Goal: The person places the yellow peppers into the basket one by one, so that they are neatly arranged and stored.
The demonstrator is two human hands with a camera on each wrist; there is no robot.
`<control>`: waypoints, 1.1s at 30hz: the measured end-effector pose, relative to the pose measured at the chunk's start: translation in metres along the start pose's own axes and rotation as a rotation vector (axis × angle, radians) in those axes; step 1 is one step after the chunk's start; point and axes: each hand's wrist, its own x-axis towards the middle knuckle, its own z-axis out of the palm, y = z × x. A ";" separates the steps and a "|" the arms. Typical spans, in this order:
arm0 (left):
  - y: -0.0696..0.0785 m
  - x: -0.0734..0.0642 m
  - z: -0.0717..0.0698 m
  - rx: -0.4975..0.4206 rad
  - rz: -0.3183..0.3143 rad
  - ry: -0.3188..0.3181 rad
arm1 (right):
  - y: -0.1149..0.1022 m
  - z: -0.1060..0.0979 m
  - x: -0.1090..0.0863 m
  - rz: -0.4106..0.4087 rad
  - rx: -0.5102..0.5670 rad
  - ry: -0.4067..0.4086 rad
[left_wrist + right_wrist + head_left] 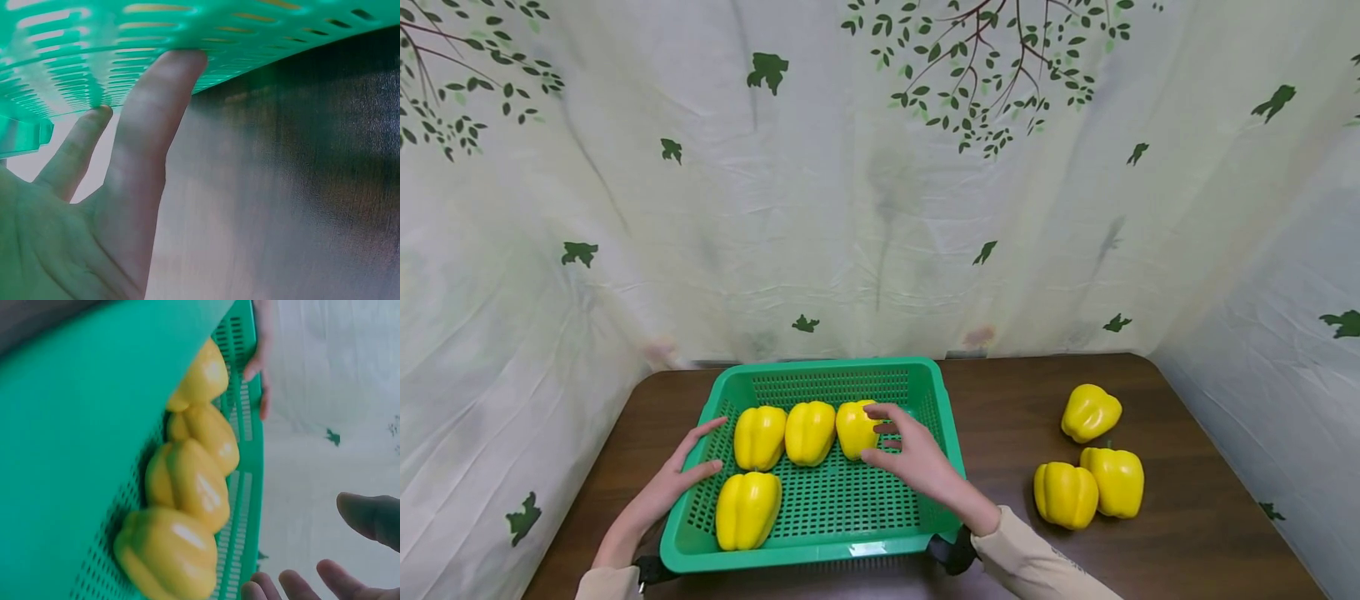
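Note:
A green slotted plastic basket (850, 553) holds several yellow bell peppers: three in a row, ending with the right-hand pepper (852, 431), and a front-left pepper (748, 511). At the basket's left side is my left hand (673, 479), thumb and fingers spread and fairly straight; in the left wrist view its fingertips meet the slotted wall (244, 37). Over the basket, beside the right-hand pepper, hovers my right hand (917, 458). Its thumb and loosely bent fingers stand apart, and the right wrist view shows nothing between them.
Three more bell peppers lie right of the basket on the dark wooden table (1195, 542): a back one (1090, 413), a front one (1065, 496) and one touching it (1114, 483). A leaf-patterned white curtain (880, 250) surrounds the table's back and sides.

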 end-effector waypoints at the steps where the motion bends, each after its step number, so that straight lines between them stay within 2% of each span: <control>1: 0.000 0.000 0.000 0.000 -0.001 0.000 | 0.001 -0.003 -0.001 0.003 0.002 0.004; 19: 0.000 -0.001 0.001 -0.018 0.000 0.002 | 0.017 -0.059 -0.025 0.074 -0.006 0.043; 25: 0.000 -0.001 0.001 -0.008 -0.008 0.007 | 0.026 -0.073 -0.032 0.066 -0.004 0.052; 33: 0.000 0.000 0.000 0.000 -0.009 0.007 | 0.034 -0.090 -0.043 0.065 -0.034 0.114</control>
